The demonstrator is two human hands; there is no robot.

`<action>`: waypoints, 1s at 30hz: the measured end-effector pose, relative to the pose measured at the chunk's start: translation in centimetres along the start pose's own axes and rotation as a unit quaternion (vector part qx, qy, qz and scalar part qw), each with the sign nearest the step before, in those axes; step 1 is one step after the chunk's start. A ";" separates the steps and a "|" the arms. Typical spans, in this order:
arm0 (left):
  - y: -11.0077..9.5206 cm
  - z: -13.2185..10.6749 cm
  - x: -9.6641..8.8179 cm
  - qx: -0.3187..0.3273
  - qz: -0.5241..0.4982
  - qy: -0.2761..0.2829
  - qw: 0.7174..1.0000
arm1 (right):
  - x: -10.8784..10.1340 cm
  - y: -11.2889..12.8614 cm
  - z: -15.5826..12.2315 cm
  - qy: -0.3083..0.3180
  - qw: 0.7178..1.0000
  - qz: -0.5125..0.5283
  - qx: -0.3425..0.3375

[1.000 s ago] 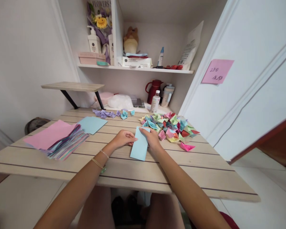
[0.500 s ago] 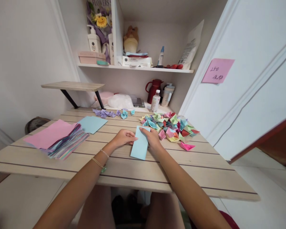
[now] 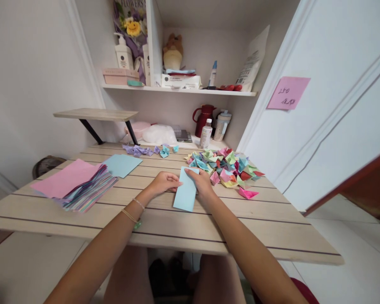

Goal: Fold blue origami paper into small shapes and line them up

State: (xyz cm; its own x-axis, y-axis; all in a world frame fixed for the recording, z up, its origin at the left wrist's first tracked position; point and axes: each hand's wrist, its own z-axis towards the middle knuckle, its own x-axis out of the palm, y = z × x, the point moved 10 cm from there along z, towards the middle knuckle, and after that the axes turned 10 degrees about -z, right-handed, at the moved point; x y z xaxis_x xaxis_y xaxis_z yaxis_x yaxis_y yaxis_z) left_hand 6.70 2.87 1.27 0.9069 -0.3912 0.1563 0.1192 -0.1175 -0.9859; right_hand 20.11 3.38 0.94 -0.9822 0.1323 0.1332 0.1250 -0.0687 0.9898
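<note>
A light blue sheet of paper (image 3: 186, 196), folded into a narrow rectangle, is held between my hands just above the slatted table. My right hand (image 3: 201, 181) grips its upper right side, thumb on the front face and fingers behind. At its left edge, my left hand (image 3: 165, 184) pinches the paper between thumb and fingers. Bracelets circle my left wrist. Right of my hands lies a heap of folded paper boats (image 3: 229, 166) in many colours, with a bright pink boat (image 3: 248, 193) at its near side.
A stack of coloured paper (image 3: 91, 194) with pink on top lies left, beside light blue sheets (image 3: 123, 164). Small purple folded papers (image 3: 137, 150) sit at the back. A raised wooden shelf (image 3: 96, 114) overhangs the back left. A bottle (image 3: 205, 135) and a red jug (image 3: 204, 118) stand behind.
Both hands keep the same grip on the blue paper. Only the camera view has shifted very slightly.
</note>
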 end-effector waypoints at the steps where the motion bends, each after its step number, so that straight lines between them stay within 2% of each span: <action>1: 0.0 0.0 0.0 -0.001 -0.001 0.000 1.000 | 0.0 0.0 0.0 -0.001 1.000 -0.001 0.000; 11: 0.0 0.0 -0.1 -0.002 -0.013 -0.011 1.000 | 0.0 0.3 -0.1 -0.004 1.000 0.005 0.000; 17: -0.9 0.5 -2.1 0.037 -0.037 -0.053 0.997 | 1.9 1.0 -0.9 0.119 0.992 0.016 0.035; 21: -1.2 0.6 -3.2 0.051 -0.047 -0.073 0.995 | 1.1 1.0 -0.6 0.108 0.993 -0.009 0.037; 30: -0.9 0.8 -3.7 0.039 -0.039 -0.090 0.994 | 0.5 1.3 -0.2 0.081 0.996 -0.043 0.009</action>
State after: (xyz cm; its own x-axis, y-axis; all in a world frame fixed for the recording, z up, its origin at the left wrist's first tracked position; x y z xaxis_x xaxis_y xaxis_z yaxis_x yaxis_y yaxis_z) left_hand 3.53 5.15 1.50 0.9507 -0.2123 0.2262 0.2169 -0.0665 -0.9739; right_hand 19.77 3.11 2.25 -0.9989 -0.0237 0.0399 0.0409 -0.0457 0.9981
